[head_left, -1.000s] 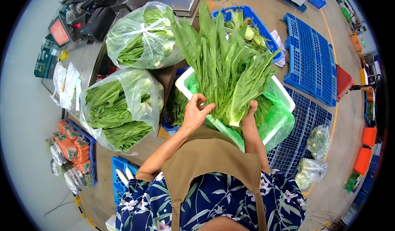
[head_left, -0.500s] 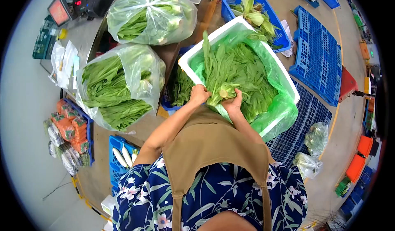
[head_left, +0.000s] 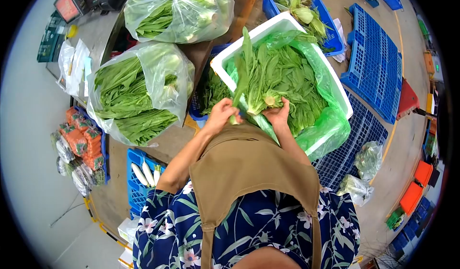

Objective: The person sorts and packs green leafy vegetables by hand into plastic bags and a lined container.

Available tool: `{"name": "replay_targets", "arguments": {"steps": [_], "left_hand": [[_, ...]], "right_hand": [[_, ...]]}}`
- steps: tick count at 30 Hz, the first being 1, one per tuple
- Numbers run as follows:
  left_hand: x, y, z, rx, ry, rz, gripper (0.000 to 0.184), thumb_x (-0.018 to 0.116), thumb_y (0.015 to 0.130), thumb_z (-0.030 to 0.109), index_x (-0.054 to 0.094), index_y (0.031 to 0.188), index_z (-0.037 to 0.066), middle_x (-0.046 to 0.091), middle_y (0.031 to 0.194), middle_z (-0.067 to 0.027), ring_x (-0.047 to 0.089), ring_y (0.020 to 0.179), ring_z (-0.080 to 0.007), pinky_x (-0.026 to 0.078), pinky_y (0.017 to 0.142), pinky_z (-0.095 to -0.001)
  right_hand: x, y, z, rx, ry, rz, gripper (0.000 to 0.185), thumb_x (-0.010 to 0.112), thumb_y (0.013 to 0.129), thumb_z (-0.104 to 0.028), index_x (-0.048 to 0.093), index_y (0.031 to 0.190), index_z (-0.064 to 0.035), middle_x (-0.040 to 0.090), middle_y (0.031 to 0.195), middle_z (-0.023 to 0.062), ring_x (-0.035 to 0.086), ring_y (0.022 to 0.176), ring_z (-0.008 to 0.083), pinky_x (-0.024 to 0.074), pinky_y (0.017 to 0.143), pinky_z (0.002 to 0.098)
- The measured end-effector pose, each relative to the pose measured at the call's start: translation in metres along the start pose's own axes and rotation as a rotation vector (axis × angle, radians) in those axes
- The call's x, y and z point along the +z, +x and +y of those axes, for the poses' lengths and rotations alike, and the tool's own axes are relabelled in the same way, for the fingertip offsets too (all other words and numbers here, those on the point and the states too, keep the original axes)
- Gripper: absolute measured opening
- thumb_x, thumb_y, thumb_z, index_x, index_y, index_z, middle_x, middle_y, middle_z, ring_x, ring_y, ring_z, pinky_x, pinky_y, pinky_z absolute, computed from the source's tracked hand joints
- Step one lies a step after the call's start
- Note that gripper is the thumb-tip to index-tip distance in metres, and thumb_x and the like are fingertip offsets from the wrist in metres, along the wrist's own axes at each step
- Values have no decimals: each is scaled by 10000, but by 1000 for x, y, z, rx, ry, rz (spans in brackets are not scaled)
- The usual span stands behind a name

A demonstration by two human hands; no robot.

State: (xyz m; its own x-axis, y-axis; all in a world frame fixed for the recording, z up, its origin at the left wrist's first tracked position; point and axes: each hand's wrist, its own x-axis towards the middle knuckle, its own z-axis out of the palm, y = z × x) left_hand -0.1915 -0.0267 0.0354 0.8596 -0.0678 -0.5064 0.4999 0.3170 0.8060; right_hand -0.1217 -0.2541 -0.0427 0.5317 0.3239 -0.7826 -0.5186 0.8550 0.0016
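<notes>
My right hand grips a head of long-leaf lettuce near its pale cut stem end. Closed on a single lettuce leaf, my left hand is just left of that head, slightly blurred. The head lies over the near left part of a white foam box, which is lined with a green plastic bag. More long lettuce leaves fill the box. Left of it, a blue basket holds loose greens, partly hidden by the box.
Two clear bags of lettuce sit to the left. A blue basket of husk-like leaves stands behind the box. Blue pallets lie to the right. White radishes rest in a blue crate at lower left.
My left hand has moved left and slightly down, drawing one leaf away from the head. My right hand has shifted a little right, still at the stem end.
</notes>
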Motion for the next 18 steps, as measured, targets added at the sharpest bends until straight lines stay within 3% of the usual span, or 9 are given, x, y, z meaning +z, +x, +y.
{"name": "replay_targets", "arguments": {"steps": [2,5,9,10,12,13,14,15,18], "left_hand": [[-16,-15,-10,47,-145,49,86,555,863,47,483,910,46,621,712,-82,639,656,-168,477,560,-279],[-62,-25,-29,-41,180,295,87,561,847,39,484,887,35,616,701,-77,636,633,-164,492,579,-284],[-105,-15,-67,-67,462,462,114,593,819,38,539,916,9,627,707,-63,630,635,-153,481,597,-275],[-109,-11,-67,-79,792,478,220,625,810,84,577,1007,-2,644,792,-106,645,757,-227,503,698,-335],[-100,-1,-66,67,1123,560,319,650,800,153,587,1073,-2,640,942,-167,608,924,-321,475,827,-403],[-88,2,-53,220,1128,533,325,649,800,176,592,1070,3,626,993,-185,582,969,-345,453,866,-421],[-69,4,-35,372,1129,505,332,648,800,199,597,1068,7,612,1043,-203,557,1015,-370,431,905,-439],[-48,7,-15,381,1124,463,315,638,803,189,609,1064,15,611,1041,-199,566,998,-367,441,900,-433],[15,9,42,72,725,103,365,655,836,250,610,1102,5,644,1035,-157,616,947,-230,488,833,-350]], "right_hand": [[5,-11,-4,-19,-56,-15,603,559,781,-369,461,1303,-83,462,1361,138,383,1280,331,209,1108,527],[3,-27,-14,-132,-209,-111,580,599,755,-270,480,1282,-57,533,1282,135,468,1209,328,299,1082,497],[-15,-48,-43,-62,-354,-252,649,608,660,-110,466,1286,-17,550,1253,139,514,1155,333,375,1040,509],[-19,-51,-46,-50,-352,-291,661,612,653,-126,462,1286,-11,547,1252,162,511,1158,351,358,1045,544],[-26,-54,-53,-21,-350,-377,686,620,639,-158,454,1287,0,541,1250,210,505,1163,386,323,1054,613],[-24,-56,-55,-32,-373,-418,742,624,610,-175,434,1305,2,523,1254,261,479,1188,425,287,1038,683],[-19,-61,-54,-18,-383,-465,750,626,607,-179,433,1309,1,522,1253,267,479,1189,427,287,1035,687],[-11,-67,-53,-5,-393,-513,758,628,604,-184,431,1313,0,522,1252,272,479,1190,428,288,1032,690],[6,-78,-47,39,-397,-594,757,640,589,-174,450,1302,-2,532,1257,249,490,1192,408,281,1029,699]]}}
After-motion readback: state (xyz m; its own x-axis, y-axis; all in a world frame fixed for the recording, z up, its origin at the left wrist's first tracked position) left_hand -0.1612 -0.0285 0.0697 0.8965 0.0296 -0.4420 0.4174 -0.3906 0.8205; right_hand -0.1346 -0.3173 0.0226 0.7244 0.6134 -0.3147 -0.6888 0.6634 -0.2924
